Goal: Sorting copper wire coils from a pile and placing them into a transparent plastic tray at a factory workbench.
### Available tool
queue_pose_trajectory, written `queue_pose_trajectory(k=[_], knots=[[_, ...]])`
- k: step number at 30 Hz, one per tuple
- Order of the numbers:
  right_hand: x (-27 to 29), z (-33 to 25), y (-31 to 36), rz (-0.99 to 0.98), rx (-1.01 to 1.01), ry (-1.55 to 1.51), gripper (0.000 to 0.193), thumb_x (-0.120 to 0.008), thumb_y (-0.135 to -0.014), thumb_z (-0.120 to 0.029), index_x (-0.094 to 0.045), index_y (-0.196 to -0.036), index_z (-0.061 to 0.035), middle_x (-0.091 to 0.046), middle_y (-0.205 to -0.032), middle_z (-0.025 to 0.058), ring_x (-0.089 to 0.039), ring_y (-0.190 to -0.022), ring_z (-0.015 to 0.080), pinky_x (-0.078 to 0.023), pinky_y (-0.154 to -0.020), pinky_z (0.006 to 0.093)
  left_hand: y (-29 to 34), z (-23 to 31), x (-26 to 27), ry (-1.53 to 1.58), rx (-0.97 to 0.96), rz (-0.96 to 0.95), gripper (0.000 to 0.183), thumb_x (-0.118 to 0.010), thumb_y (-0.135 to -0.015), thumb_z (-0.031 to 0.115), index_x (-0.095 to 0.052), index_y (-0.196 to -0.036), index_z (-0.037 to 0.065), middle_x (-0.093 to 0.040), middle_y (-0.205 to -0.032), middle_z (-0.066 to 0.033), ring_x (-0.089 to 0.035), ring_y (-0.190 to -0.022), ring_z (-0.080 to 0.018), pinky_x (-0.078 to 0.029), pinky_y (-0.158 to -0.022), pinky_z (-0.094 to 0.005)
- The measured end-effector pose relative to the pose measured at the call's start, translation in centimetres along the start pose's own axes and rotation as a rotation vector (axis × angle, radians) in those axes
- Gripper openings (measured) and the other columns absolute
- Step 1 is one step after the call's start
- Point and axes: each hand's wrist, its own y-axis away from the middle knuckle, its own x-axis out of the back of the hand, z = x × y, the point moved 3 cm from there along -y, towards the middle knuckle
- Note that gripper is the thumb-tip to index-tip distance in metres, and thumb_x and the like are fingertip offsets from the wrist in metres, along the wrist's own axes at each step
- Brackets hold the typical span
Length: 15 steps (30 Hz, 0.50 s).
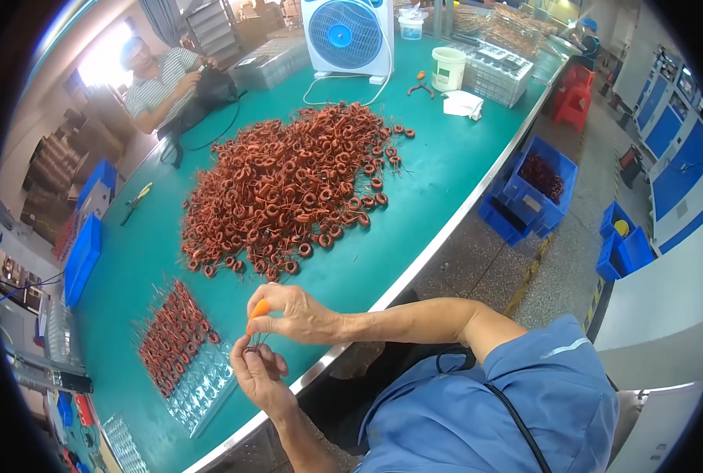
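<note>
My right hand (295, 317) is closed around a small orange-handled tool (259, 309), its thin end pointing down. Just below, my left hand (258, 377) pinches a copper-wound ring coil (254, 348) whose thin wire leads stick up toward the tool; the fingers partly hide it. Both hands are over the table's near edge. To their left lies a clear plastic tray (202, 394), partly filled with rows of ring coils (176, 335). Beyond the hands spreads a big heap of reddish-brown ring coils (280, 181) with loose wire ends.
A white fan with blue blades (340, 35) stands at the back of the green table (422, 201). Near it are a white bucket (448, 69), stacked clear trays (497, 75) and pliers (420, 87). A person (162, 83) sits across. Blue crates (537, 185) stand right of the table.
</note>
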Motion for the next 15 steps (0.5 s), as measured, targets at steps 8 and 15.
queue_pose_trajectory(k=[8,15], knots=[[3.6,1.5,-1.0,-0.107,-0.369,-0.067,0.030,-0.059,-0.096,-0.027,-0.066,-0.109,-0.0009,-0.066,-0.093,0.0053,-0.061,-0.085,0.0125,-0.049,-0.076,0.0265,-1.8,0.4,-0.3,-0.124,-0.063,-0.163,0.030,-0.047,-0.101,0.019,-0.045,-0.126,0.001,-0.049,-0.083,-0.0033,-0.050,-0.061,-0.0107,-0.042,-0.053,-0.0229],[-1.5,2.1,0.7,-0.398,-0.411,-0.276,0.036,-0.057,-0.098,-0.035,-0.067,-0.107,-0.0014,-0.065,-0.086,0.0034,-0.061,-0.077,0.0106,-0.050,-0.067,0.0254,-1.1,0.9,1.9,-0.039,-0.020,-0.172,0.030,-0.051,-0.101,0.015,-0.044,-0.126,0.001,-0.054,-0.082,-0.0058,-0.056,-0.064,-0.0128,-0.045,-0.052,-0.0231]])
